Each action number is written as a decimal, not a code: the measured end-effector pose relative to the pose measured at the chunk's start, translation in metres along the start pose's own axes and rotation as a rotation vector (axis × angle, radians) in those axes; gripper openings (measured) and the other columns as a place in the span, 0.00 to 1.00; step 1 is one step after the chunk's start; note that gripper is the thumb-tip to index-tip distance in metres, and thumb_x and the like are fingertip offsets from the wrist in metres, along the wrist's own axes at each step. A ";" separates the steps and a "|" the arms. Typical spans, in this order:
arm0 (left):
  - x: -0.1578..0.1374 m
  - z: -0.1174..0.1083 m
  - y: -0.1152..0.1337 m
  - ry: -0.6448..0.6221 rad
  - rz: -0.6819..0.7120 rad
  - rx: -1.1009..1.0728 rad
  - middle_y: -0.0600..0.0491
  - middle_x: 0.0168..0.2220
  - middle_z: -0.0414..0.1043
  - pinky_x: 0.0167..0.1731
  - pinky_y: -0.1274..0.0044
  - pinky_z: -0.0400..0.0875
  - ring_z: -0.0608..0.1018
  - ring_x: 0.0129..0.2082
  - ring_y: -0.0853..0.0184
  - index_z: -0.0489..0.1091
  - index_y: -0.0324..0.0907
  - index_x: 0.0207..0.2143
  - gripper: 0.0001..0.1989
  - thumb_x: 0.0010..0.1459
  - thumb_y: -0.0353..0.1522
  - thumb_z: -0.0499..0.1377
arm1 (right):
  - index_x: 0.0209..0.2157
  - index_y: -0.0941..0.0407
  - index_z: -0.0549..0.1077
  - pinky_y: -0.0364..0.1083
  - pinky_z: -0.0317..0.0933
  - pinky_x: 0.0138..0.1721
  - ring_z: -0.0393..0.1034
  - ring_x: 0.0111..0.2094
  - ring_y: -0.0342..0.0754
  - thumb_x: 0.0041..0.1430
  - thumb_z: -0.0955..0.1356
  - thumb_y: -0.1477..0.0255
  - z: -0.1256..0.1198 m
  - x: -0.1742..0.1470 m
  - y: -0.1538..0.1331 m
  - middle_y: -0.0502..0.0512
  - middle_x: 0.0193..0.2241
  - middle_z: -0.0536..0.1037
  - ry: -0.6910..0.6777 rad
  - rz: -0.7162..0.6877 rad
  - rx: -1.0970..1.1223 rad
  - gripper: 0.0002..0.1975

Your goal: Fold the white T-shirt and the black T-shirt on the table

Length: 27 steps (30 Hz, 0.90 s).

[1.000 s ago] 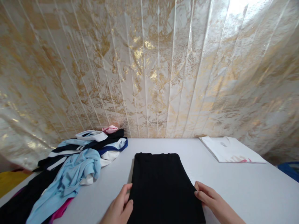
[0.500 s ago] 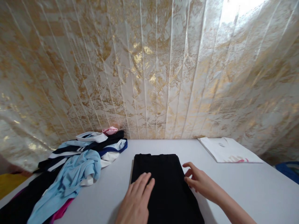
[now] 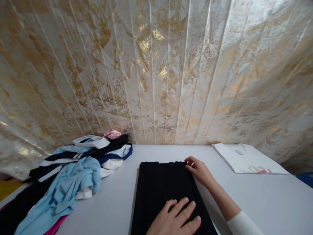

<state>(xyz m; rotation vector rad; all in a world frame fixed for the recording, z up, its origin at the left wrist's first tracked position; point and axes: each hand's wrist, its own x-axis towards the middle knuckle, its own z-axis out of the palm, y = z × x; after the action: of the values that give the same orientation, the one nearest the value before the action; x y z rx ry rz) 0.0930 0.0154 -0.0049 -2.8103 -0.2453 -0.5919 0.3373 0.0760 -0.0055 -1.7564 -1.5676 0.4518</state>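
A folded black garment [image 3: 161,186] lies flat on the white table in front of me, its far edge slightly uneven. My left hand [image 3: 177,218] rests on its near part, fingers spread and palm down. At the far right corner, my right hand [image 3: 197,168] has thumb and fingertips closed on the garment's edge. The garment's near end runs out of the picture, so its kind cannot be told.
A heap of loose clothes, with a light blue garment [image 3: 73,182] on top, covers the left of the white table [image 3: 114,195]. A folded white T-shirt [image 3: 251,158] lies at the back right. A gold-patterned curtain [image 3: 156,81] hangs behind.
My right hand has moved away from me along the garment's right edge to its far corner. My left hand has slid right and nearer, its fingers now spread over the garment.
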 end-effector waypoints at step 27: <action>-0.028 -0.039 -0.018 -0.043 -0.990 -0.563 0.51 0.40 0.67 0.44 0.71 0.68 0.71 0.41 0.63 0.64 0.41 0.41 0.13 0.53 0.22 0.56 | 0.43 0.52 0.68 0.44 0.62 0.34 0.68 0.32 0.45 0.56 0.62 0.73 -0.004 -0.085 -0.075 0.49 0.34 0.73 -0.212 -0.093 0.228 0.12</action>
<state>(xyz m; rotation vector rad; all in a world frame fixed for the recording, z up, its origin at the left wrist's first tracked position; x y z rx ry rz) 0.0494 0.0185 0.0218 -3.0529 -1.7734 -0.8808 0.2708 -0.0069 0.0338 -1.4952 -1.6628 0.7593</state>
